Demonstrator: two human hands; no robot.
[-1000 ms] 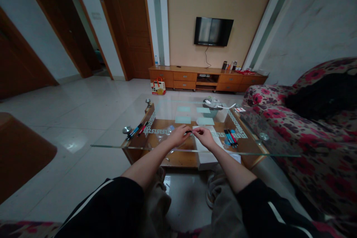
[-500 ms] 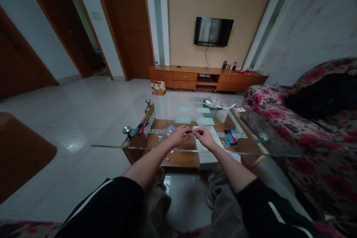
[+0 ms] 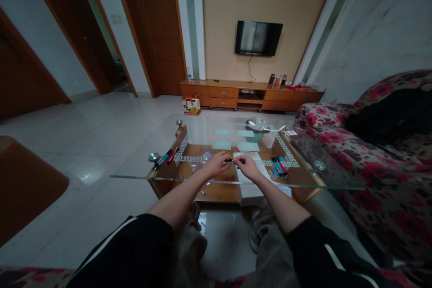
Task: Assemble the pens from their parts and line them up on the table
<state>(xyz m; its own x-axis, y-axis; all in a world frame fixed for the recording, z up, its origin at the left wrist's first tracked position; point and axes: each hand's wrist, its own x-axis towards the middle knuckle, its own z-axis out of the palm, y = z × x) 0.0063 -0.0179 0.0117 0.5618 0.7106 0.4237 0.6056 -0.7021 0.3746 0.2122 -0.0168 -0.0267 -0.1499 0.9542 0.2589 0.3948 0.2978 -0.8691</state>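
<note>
Dark pen [image 3: 229,160] pinched between fingers of left hand [image 3: 216,165] and right hand [image 3: 247,166], over glass table [image 3: 135,175]

**Desk layout**

Both hands meet over the middle of the desk [image 3: 330,185], left hand [image 3: 216,165] and right hand [image 3: 248,166] sharing a pen [image 3: 228,160]. One pen group [image 3: 166,157] lies left, another pen group [image 3: 278,166] right. Behind stands a basket [image 3: 258,134]; the sofa [image 3: 371,166] lies right.
</note>
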